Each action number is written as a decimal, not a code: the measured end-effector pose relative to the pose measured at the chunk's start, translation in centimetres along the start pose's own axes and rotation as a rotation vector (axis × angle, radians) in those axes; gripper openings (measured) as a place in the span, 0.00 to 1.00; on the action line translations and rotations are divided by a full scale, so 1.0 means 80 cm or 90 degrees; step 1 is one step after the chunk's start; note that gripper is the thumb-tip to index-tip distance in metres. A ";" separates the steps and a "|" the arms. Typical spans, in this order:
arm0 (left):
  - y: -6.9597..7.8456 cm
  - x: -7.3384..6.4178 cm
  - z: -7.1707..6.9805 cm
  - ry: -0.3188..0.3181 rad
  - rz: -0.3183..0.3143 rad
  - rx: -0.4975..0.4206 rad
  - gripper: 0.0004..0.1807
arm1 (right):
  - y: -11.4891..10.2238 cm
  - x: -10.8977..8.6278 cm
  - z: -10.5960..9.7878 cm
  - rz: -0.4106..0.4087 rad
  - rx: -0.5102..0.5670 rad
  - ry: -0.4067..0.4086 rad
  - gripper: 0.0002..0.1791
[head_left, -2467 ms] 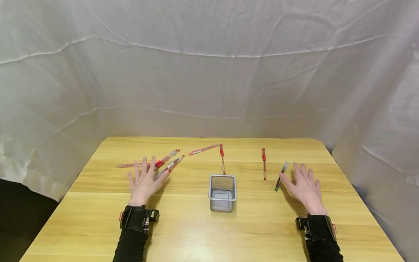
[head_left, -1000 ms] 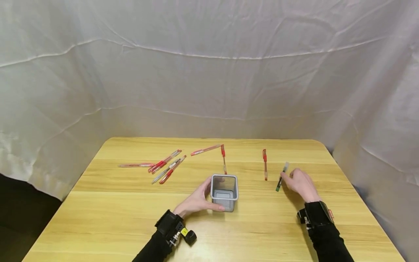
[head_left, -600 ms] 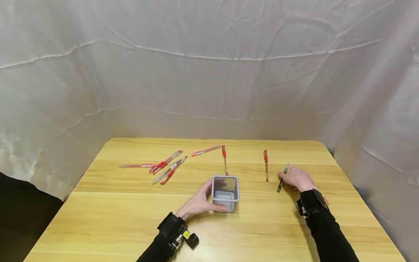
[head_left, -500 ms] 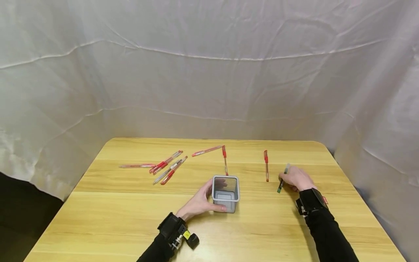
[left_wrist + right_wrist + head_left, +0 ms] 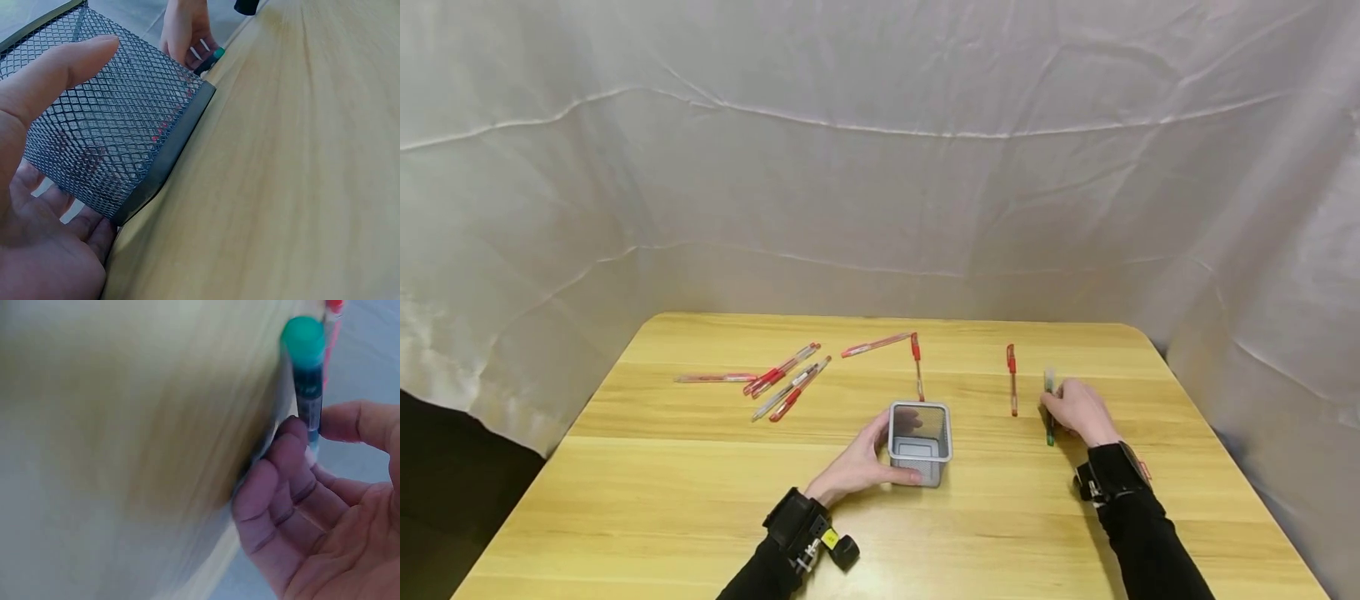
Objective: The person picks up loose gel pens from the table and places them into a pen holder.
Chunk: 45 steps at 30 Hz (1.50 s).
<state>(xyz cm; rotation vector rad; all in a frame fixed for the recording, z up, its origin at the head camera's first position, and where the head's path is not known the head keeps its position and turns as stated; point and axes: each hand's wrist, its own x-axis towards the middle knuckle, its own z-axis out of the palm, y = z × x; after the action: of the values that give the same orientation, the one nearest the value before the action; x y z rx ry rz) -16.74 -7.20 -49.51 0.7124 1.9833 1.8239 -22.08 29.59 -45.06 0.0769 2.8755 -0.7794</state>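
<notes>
A grey mesh pen holder stands upright near the table's middle. My left hand grips it from the left, with the thumb across the near wall and the fingers behind; the left wrist view shows the thumb against the mesh wall. To the right, my right hand pinches a green-ended pen between thumb and fingertips. In the right wrist view that pen's green end points up past the fingers. Inside the pen holder I see only its floor and mesh.
A red-capped pen lies left of my right hand. Another red pen lies behind the holder, beside a slanted red pen. Several red and grey pens lie at the left. A pale cloth hangs behind the table.
My left hand has come from the pens at left to the pen holder. My right hand, spread flat earlier, now pinches the green-ended pen, which has turned more nearly straight.
</notes>
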 end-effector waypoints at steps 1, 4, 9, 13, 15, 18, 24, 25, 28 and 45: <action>0.000 0.000 0.000 -0.001 0.000 0.001 0.49 | 0.000 -0.001 0.002 -0.010 0.007 0.014 0.21; 0.002 0.001 0.000 0.000 -0.002 0.001 0.49 | -0.002 -0.006 0.005 -0.040 0.026 0.059 0.16; 0.004 0.001 0.000 0.005 -0.009 0.000 0.49 | -0.016 -0.017 0.009 -0.095 0.078 0.127 0.17; 0.003 0.001 0.000 0.006 -0.014 0.001 0.49 | -0.025 -0.026 0.013 -0.126 0.130 0.160 0.18; 0.003 0.001 0.000 0.006 -0.017 0.001 0.49 | -0.029 -0.030 0.014 -0.140 0.158 0.170 0.18; 0.004 0.000 0.000 0.007 -0.023 0.000 0.49 | -0.034 -0.035 0.015 -0.158 0.192 0.195 0.18; 0.005 -0.001 0.000 0.011 -0.032 -0.002 0.49 | -0.050 -0.044 0.017 -0.188 0.245 0.273 0.15; 0.005 -0.001 0.000 0.011 -0.033 -0.002 0.50 | -0.053 -0.046 0.018 -0.195 0.251 0.285 0.14; 0.006 -0.001 0.000 0.010 -0.031 -0.004 0.50 | -0.061 -0.049 0.020 -0.221 0.269 0.321 0.12; 0.003 -0.001 0.001 0.006 -0.022 -0.002 0.49 | -0.117 -0.069 0.040 -0.443 0.398 0.415 0.09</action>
<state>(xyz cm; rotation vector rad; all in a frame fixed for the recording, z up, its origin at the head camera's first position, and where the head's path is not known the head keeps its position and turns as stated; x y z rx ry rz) -16.58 -7.16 -49.28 0.6663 1.9853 1.8143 -17.06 19.82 -42.19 -0.7651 3.0736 -2.0961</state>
